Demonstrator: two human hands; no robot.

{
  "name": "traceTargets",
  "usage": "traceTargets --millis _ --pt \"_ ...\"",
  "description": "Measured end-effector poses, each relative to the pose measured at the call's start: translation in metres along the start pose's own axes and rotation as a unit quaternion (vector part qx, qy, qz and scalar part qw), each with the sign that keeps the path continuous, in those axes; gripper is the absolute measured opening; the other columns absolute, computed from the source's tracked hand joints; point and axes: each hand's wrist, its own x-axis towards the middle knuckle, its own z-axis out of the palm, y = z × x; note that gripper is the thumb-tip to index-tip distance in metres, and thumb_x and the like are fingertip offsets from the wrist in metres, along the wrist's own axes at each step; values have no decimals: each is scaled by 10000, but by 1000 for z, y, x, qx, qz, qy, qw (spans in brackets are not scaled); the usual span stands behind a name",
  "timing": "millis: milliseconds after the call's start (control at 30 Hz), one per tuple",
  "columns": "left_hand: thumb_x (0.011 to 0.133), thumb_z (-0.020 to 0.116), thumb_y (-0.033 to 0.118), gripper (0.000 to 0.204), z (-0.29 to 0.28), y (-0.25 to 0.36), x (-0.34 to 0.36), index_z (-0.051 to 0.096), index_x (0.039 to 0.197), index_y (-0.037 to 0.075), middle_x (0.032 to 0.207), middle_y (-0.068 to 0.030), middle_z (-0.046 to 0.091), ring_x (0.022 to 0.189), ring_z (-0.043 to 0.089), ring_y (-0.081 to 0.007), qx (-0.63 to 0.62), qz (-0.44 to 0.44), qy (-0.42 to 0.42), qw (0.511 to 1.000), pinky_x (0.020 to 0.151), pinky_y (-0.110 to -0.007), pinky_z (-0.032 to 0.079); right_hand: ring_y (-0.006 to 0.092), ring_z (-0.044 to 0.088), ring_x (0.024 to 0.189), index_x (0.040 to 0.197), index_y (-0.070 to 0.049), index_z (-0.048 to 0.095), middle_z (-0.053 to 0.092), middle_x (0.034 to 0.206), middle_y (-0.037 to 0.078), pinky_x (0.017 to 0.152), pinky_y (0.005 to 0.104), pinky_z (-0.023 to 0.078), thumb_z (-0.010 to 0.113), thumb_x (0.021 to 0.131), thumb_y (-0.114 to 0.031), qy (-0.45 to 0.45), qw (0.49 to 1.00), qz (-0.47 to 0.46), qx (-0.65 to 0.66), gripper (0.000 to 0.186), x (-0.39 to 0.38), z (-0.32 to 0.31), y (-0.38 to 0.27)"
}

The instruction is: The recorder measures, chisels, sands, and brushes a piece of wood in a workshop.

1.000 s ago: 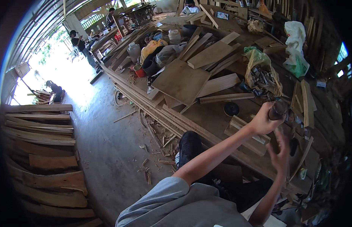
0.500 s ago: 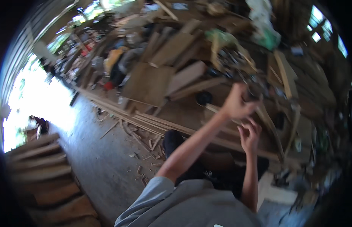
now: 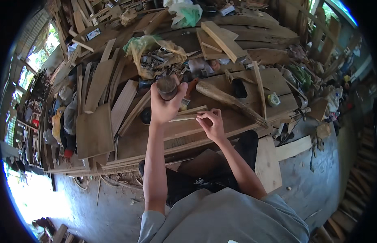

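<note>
My left hand [image 3: 165,106] is wrapped round a dark brown piece with a round end [image 3: 167,86]; it looks like wood, but its exact kind is unclear. To its right, my right hand [image 3: 213,124] has finger and thumb pinched at the end of a thin pale wooden strip [image 3: 183,118]. That strip runs leftward toward my left hand, where its other end is hidden. Just beyond it lies another narrow wooden piece [image 3: 193,110]. A brush with an orange-brown handle [image 3: 191,88] rests beside my left thumb, its pale bristles toward me.
A long rough wooden stick [image 3: 231,100] lies on the workbench [image 3: 273,83] near a tape measure [image 3: 273,99]. Farther back are a plastic bag of small metal parts [image 3: 156,58] and a thick wooden block [image 3: 223,41]. Boards [image 3: 100,87] lean at left; a plank [image 3: 268,164] stands right of my legs.
My view has swung to the right and steadied, so the bench now sits centrally. My left hand still grips the round-ended piece; my right hand's pinch on the strip now shows clearly.
</note>
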Motion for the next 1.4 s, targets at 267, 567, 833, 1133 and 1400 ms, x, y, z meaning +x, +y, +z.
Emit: traceTargets --millis 267,567,833,1133,1400 --pt "996 699 -44 384 0 12 -4 458 723 75 654 59 471 570 409 -27 -54 -35 48 997 514 -255 301 253 568 954 950 -99 736 822 1123 34 995 399 434 869 895 -82 -23 999 9 34 145 2 -4 7" --pt "1017 678 -35 357 -10 25 -13 463 765 99 631 67 465 526 386 -16 -95 -62 28 993 475 -247 258 238 608 889 917 -79 738 834 1118 52 993 403 437 865 912 -112 -21 999 7 34 131 1 -5 5" --pt "991 697 -27 354 -11 27 -20 488 728 86 615 52 513 535 443 -29 -94 -51 27 994 487 -245 312 227 614 860 923 -90 749 834 1121 44 995 393 435 858 915 -111 -24 999 4 26 111 2 -4 6" --pt "981 705 -23 346 -1 21 -17 502 716 69 637 45 535 566 484 -33 -70 -69 15 995 512 -244 346 232 624 872 933 -95 742 831 1134 39 997 404 433 860 915 -112 -26 999 6 22 121 1 -4 7" --pt "999 703 -8 338 -4 22 -22 491 761 101 637 64 501 554 421 -21 -113 -89 9 990 500 -244 291 237 614 904 943 -96 734 832 1132 33 999 401 429 852 925 -100 -9 1000 -3 24 120 -1 -3 4"
